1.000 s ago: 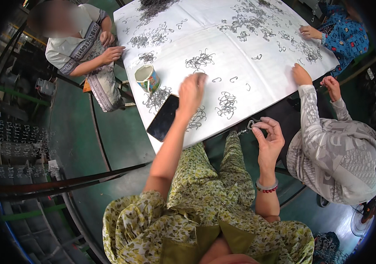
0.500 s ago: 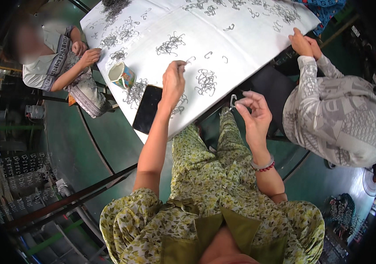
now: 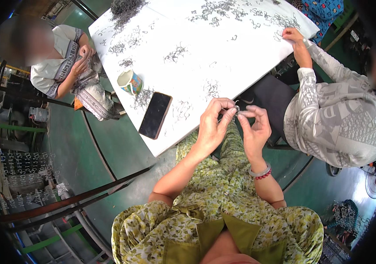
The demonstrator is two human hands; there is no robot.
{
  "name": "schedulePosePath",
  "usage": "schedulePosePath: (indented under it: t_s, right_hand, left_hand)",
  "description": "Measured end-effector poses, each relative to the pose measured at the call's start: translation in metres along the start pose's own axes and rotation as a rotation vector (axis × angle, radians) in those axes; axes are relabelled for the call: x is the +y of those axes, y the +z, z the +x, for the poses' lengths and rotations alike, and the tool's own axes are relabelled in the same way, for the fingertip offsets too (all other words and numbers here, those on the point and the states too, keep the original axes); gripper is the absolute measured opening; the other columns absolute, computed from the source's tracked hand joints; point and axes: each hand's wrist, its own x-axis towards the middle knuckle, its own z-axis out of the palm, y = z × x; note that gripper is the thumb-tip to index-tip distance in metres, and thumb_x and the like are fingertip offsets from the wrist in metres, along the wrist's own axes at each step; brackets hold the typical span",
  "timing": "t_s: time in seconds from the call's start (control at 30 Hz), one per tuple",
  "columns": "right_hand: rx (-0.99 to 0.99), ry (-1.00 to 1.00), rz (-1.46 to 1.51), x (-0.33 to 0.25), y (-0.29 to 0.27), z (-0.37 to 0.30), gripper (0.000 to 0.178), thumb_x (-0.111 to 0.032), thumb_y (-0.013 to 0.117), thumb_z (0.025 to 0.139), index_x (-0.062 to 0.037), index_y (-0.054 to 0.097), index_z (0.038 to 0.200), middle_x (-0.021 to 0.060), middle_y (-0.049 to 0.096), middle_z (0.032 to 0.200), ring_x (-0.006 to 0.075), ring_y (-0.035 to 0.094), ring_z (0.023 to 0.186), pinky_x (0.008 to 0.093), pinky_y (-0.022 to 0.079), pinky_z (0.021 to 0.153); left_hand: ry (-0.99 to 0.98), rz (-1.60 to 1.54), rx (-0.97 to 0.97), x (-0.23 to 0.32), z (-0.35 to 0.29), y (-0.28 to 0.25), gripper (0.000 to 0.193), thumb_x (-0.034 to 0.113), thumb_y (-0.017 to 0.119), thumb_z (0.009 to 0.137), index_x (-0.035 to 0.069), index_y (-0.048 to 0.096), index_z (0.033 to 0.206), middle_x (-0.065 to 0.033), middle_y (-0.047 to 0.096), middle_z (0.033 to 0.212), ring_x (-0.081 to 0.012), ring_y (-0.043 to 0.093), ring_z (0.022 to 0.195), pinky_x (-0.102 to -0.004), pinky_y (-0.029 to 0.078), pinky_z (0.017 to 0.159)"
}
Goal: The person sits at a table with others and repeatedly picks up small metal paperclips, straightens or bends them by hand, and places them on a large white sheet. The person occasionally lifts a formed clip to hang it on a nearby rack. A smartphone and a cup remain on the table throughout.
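My left hand [image 3: 214, 125] and my right hand [image 3: 255, 127] meet just off the table's near edge, above my lap. Thumb and fingertips of each are pinched around small curved metal hooks [image 3: 237, 106], brought together between them. Fingers partly cover these hooks, so I cannot tell how they are joined. Closest on the table is a loose pile of dark hooks [image 3: 211, 88], just beyond my left hand. More hooks [image 3: 180, 110] lie scattered beside a black phone [image 3: 155, 115], left of my left hand.
A patterned paper cup [image 3: 130, 82] stands near the left edge of the white table [image 3: 161, 79]. Dark hook heaps [image 3: 126, 9] spread across its far side. Co-workers sit left [image 3: 60, 66] and right [image 3: 329, 110]. A rack of hanging metal pieces [image 3: 20, 171] stands lower left.
My left hand has come back from the tabletop to meet my right hand, carrying a hook. The right co-worker's hand has reached to hooks on the table; the left co-worker's hands have drawn together.
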Motion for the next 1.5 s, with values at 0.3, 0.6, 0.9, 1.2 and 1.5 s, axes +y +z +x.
schedulePosePath:
  t_s: [0.3,0.6,0.9,1.2,1.5]
  right_hand:
    - [-0.118,-0.067,-0.051,0.016,-0.013,0.037,0.023,0.003,0.064,0.088,0.0007,0.068,0.11,0.0075,0.068,0.087,0.0178,0.057,0.083,0.0297,0.047,0.076]
    - [-0.512,-0.421,-0.723,0.145,0.086,0.171,0.019,-0.009,0.067,0.084,-0.0061,0.073,0.102,0.0109,0.06,0.08,0.0301,0.055,0.087,0.0399,0.048,0.079]
    - [-0.767,-0.016,-0.68,0.086,0.077,0.166,0.015,-0.002,0.061,0.083,-0.0005,0.062,0.097,0.0199,0.064,0.09,0.0363,0.062,0.091,0.0419,0.049,0.079]
    - [-1.008,-0.2,-0.53,-0.058,0.008,0.129,0.015,0.001,0.058,0.083,0.0018,0.063,0.098,0.0161,0.064,0.09,0.0345,0.061,0.086,0.0401,0.048,0.076]
    - [-0.768,-0.112,-0.425,-0.086,-0.003,0.103,0.022,0.002,0.072,0.076,0.0015,0.067,0.097,0.0111,0.069,0.076,0.0169,0.067,0.068,0.0275,0.051,0.064]
  left_hand:
    - [-0.194,-0.204,-0.031,0.006,-0.003,-0.004,0.011,0.007,0.052,0.1,-0.003,0.052,0.105,-0.0124,0.068,0.097,-0.0144,0.063,0.089,-0.0292,0.051,0.081]
    - [-0.022,-0.128,-0.115,-0.005,-0.004,-0.007,0.01,0.009,0.051,0.101,0.0,0.049,0.104,-0.0115,0.067,0.104,-0.0036,0.052,0.058,-0.0198,0.042,0.048]
    - [-0.088,0.007,-0.061,0.005,0.0,-0.019,0.01,0.005,0.058,0.095,-0.003,0.056,0.1,-0.0147,0.066,0.095,-0.0217,0.066,0.088,-0.0328,0.051,0.079]
    - [-0.007,0.086,-0.019,-0.018,0.003,-0.009,0.012,0.005,0.061,0.092,-0.001,0.056,0.101,-0.0164,0.062,0.094,-0.0307,0.064,0.086,-0.0376,0.05,0.076]
    - [0.043,0.138,-0.017,-0.022,-0.004,-0.019,0.026,0.011,0.065,0.09,0.004,0.058,0.114,-0.0138,0.064,0.099,-0.0315,0.06,0.102,-0.0397,0.048,0.084]
